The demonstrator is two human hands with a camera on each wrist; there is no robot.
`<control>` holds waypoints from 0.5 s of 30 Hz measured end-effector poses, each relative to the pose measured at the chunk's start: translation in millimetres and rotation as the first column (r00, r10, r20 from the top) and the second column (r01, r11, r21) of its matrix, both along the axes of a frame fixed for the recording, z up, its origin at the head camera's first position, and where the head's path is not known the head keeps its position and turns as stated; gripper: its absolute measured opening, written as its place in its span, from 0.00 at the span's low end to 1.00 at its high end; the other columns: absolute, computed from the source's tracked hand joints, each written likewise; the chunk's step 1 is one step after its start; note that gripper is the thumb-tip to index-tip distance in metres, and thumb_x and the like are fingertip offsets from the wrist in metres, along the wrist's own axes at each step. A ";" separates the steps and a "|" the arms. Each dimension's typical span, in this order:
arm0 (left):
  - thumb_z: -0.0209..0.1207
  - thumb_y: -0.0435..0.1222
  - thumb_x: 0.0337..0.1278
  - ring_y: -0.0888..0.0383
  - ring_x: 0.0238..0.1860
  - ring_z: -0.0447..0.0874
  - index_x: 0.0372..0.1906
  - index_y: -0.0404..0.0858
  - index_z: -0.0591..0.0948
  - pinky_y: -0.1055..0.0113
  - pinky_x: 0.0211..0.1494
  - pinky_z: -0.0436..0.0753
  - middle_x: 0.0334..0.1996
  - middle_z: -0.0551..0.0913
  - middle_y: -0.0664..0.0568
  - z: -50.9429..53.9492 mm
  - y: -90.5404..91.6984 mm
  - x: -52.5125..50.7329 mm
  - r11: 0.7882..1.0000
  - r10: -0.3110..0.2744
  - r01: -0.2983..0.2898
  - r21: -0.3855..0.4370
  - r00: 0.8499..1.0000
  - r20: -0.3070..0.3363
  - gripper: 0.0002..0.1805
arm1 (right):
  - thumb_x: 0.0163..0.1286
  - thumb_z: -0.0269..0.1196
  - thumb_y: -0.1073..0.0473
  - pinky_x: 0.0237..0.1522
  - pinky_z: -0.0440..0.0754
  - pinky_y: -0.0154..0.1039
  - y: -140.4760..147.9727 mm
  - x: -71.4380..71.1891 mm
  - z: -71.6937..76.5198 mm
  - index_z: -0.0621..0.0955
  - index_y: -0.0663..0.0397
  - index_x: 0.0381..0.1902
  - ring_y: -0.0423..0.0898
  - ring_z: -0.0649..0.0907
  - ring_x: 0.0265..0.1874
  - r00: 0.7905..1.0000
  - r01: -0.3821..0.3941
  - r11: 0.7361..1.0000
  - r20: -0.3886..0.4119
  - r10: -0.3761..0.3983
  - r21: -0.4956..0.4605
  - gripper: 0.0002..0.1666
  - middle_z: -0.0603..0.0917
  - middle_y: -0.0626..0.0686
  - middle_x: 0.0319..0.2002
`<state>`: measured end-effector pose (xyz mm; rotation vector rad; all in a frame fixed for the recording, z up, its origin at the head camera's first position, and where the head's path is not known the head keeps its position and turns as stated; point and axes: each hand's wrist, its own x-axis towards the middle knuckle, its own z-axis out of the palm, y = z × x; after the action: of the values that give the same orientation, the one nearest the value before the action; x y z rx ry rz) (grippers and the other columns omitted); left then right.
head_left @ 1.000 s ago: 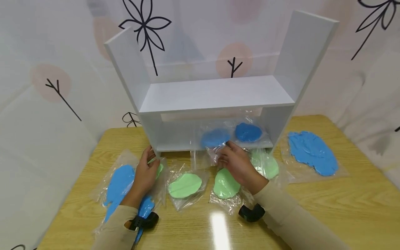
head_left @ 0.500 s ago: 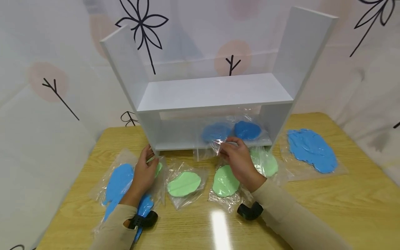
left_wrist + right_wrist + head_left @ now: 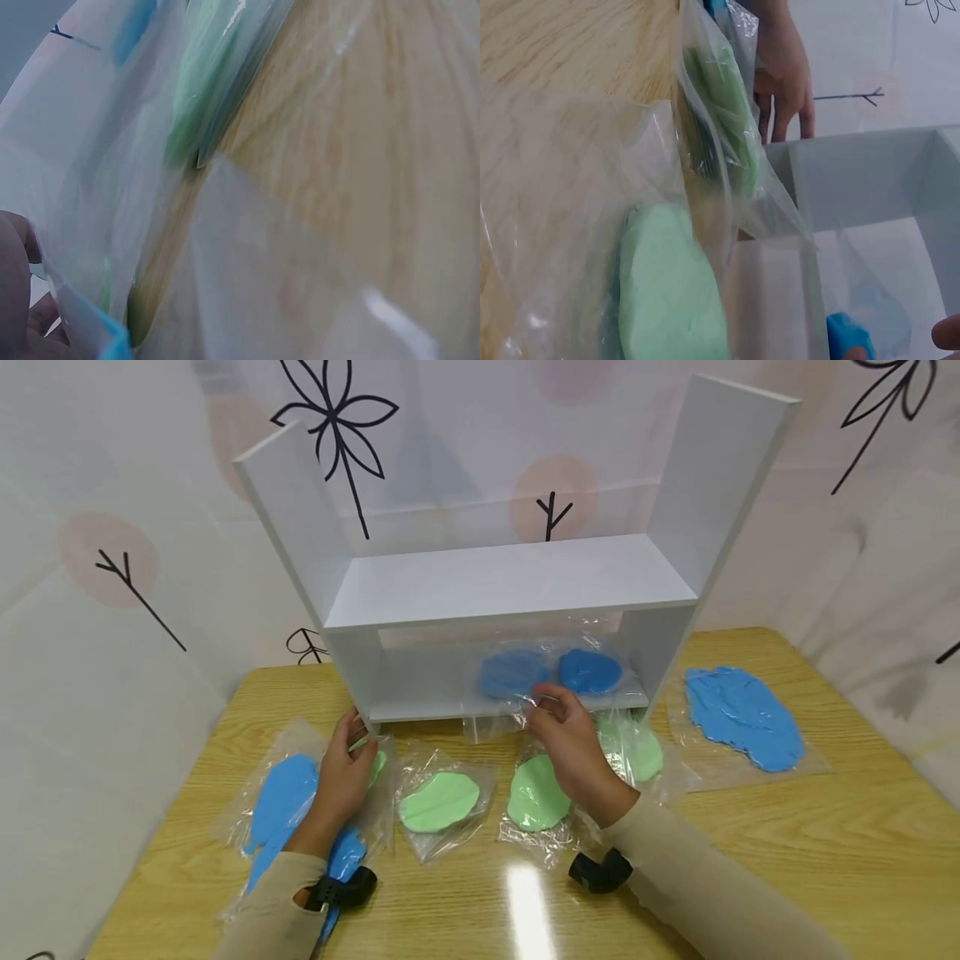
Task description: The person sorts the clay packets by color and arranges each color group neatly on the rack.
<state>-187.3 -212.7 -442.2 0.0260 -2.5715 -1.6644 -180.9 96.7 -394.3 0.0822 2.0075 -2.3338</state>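
R hand (image 3: 573, 743), mid pic, is at the front of a clear bag w/ blue clay (image 3: 512, 674) in the low part of the white shelf (image 3: 510, 581); can't tell if it's pinching. L hand (image 3: 346, 772), left of ctr, has loose, straight fingers by the shelf's side, nr a bag w/ green clay (image 3: 378, 767).

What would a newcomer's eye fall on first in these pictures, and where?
Probably the white shelf unit standing at the back of the wood-grain table, with two bagged blue clay-like pieces on its lower shelf. The right hand is at that shelf's front edge, the left hand by the unit's left side. Next, the pale green pieces in clear plastic bags, in front.
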 end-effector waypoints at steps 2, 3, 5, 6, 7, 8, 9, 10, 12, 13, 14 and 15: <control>0.48 0.37 0.77 0.46 0.74 0.63 0.80 0.50 0.51 0.47 0.74 0.69 0.75 0.62 0.45 0.9 -0.3 1.1 1.000 -0.003 0.003 0.007 1.000 -0.001 0.34 | 0.74 0.53 0.67 0.61 0.79 0.49 0.4 0.9 1.6 0.67 0.58 0.70 0.46 0.77 0.51 1.000 -0.005 0.998 -0.016 0.006 0.059 0.27 0.69 0.58 0.64; 0.48 0.37 0.77 0.46 0.74 0.62 0.80 0.50 0.51 0.47 0.74 0.69 0.75 0.62 0.45 1.3 -0.4 1.6 1.000 -0.005 0.005 0.011 1.000 0.003 0.34 | 0.74 0.53 0.66 0.62 0.79 0.50 1.2 1.2 2.1 0.67 0.58 0.70 0.48 0.77 0.53 1.000 -0.015 0.995 -0.025 0.017 0.095 0.27 0.68 0.58 0.66; 0.48 0.38 0.77 0.45 0.74 0.62 0.80 0.51 0.51 0.47 0.74 0.69 0.75 0.62 0.45 1.3 0.2 1.3 1.000 -0.008 0.008 0.019 1.000 0.007 0.34 | 0.73 0.54 0.65 0.61 0.79 0.53 4.7 1.0 2.1 0.68 0.56 0.70 0.53 0.78 0.56 0.998 -0.041 0.981 -0.046 0.051 0.188 0.28 0.69 0.59 0.67; 0.48 0.38 0.77 0.45 0.75 0.62 0.80 0.51 0.51 0.47 0.74 0.69 0.75 0.62 0.45 1.2 0.3 1.1 1.000 -0.010 0.009 0.021 1.000 0.010 0.34 | 0.73 0.55 0.64 0.60 0.80 0.54 7.0 0.8 1.7 0.69 0.55 0.70 0.55 0.78 0.57 0.996 -0.058 0.969 -0.056 0.073 0.238 0.28 0.69 0.59 0.67; 0.48 0.38 0.77 0.45 0.75 0.62 0.80 0.51 0.50 0.46 0.74 0.69 0.75 0.61 0.45 1.3 0.4 0.9 1.000 -0.011 0.011 0.023 1.000 0.011 0.34 | 0.73 0.56 0.63 0.59 0.80 0.55 9.3 0.6 1.3 0.70 0.54 0.70 0.56 0.78 0.58 0.993 -0.076 0.955 -0.068 0.100 0.288 0.28 0.70 0.60 0.66; 0.48 0.38 0.77 0.45 0.75 0.62 0.80 0.51 0.50 0.46 0.74 0.69 0.75 0.61 0.45 1.2 0.4 0.7 1.000 -0.012 0.012 0.022 1.000 0.013 0.34 | 0.73 0.56 0.62 0.58 0.81 0.55 12.0 0.4 0.7 0.70 0.54 0.69 0.58 0.78 0.59 0.989 -0.093 0.937 -0.080 0.127 0.337 0.28 0.72 0.61 0.66; 0.48 0.38 0.77 0.45 0.75 0.62 0.80 0.51 0.51 0.46 0.74 0.69 0.75 0.61 0.45 1.2 0.4 0.4 1.000 -0.011 0.011 0.022 1.000 0.013 0.34 | 0.73 0.57 0.61 0.57 0.82 0.55 14.8 0.3 -0.3 0.71 0.53 0.69 0.59 0.78 0.60 0.984 -0.102 0.912 -0.093 0.151 0.398 0.28 0.73 0.61 0.65; 0.48 0.38 0.77 0.45 0.75 0.62 0.80 0.51 0.51 0.46 0.74 0.69 0.75 0.61 0.45 1.3 0.5 0.3 1.000 -0.011 0.011 0.020 1.000 0.010 0.34 | 0.73 0.58 0.60 0.56 0.82 0.55 17.6 0.2 -1.2 0.71 0.52 0.69 0.59 0.78 0.60 0.979 -0.105 0.884 -0.110 0.173 0.455 0.28 0.74 0.61 0.64; 0.47 0.38 0.77 0.45 0.75 0.62 0.81 0.51 0.50 0.46 0.74 0.69 0.76 0.61 0.45 1.1 0.2 0.3 1.000 -0.011 0.011 0.015 1.000 0.008 0.34 | 0.73 0.58 0.59 0.55 0.83 0.54 22.9 0.3 -2.8 0.71 0.52 0.70 0.59 0.79 0.59 0.966 -0.104 0.838 -0.145 0.213 0.535 0.28 0.76 0.61 0.62; 0.48 0.38 0.77 0.45 0.75 0.62 0.80 0.51 0.50 0.47 0.74 0.69 0.76 0.61 0.45 1.3 0.2 0.4 1.000 -0.008 0.008 0.012 1.000 0.008 0.34 | 0.73 0.58 0.59 0.55 0.83 0.54 25.4 0.7 -3.5 0.71 0.52 0.70 0.59 0.80 0.58 0.959 -0.098 0.817 -0.164 0.229 0.568 0.28 0.77 0.61 0.62; 0.48 0.38 0.77 0.45 0.75 0.62 0.80 0.51 0.51 0.47 0.74 0.69 0.76 0.61 0.45 1.0 -0.1 0.3 1.000 -0.004 0.004 0.009 1.000 0.009 0.34 | 0.73 0.58 0.60 0.55 0.83 0.53 28.2 1.0 -4.3 0.71 0.53 0.70 0.59 0.81 0.57 0.953 -0.087 0.799 -0.185 0.241 0.595 0.28 0.78 0.61 0.62; 0.48 0.37 0.77 0.45 0.75 0.62 0.80 0.51 0.51 0.47 0.74 0.69 0.76 0.61 0.45 0.9 -0.2 0.3 1.000 -0.002 0.002 0.007 1.000 0.008 0.34 | 0.74 0.58 0.60 0.54 0.84 0.53 30.7 1.3 -4.7 0.71 0.53 0.69 0.58 0.82 0.56 0.946 -0.071 0.780 -0.207 0.251 0.622 0.27 0.78 0.61 0.61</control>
<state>-187.0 -212.9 -441.3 0.0311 -2.5725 -1.6773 -179.6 127.3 -399.0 -0.4029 2.7028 -1.5739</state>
